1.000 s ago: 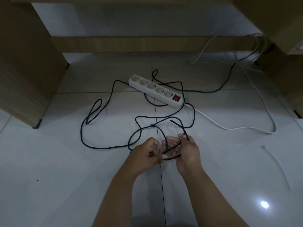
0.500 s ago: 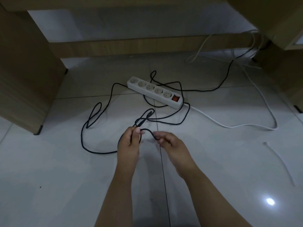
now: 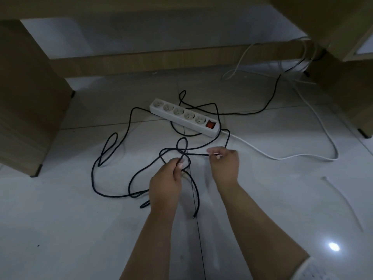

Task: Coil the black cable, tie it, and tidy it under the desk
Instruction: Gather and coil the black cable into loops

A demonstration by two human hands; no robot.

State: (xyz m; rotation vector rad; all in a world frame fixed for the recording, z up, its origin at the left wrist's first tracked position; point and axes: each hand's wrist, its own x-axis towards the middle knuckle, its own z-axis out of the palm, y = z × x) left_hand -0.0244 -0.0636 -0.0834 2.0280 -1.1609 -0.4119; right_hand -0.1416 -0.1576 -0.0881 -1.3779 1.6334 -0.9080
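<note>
A long black cable (image 3: 96,174) lies in loose tangled loops on the white tiled floor, running back to the right under the desk. My left hand (image 3: 167,180) grips a small loop of it at centre, and the cable's free end hangs down just below that hand. My right hand (image 3: 224,160) pinches a stretch of the cable, drawn taut between both hands. A thin white cable tie (image 3: 343,203) lies on the floor at the right, apart from both hands.
A white power strip (image 3: 185,118) with a red switch lies beyond my hands, the black cable crossing over it. Its white cord (image 3: 282,157) curves right. Wooden desk panels stand at left (image 3: 26,93) and right (image 3: 347,83), with a low rail (image 3: 161,61) behind.
My hands have drawn apart, the right one moving right and pulling the cable taut. The free end now hangs below my left hand.
</note>
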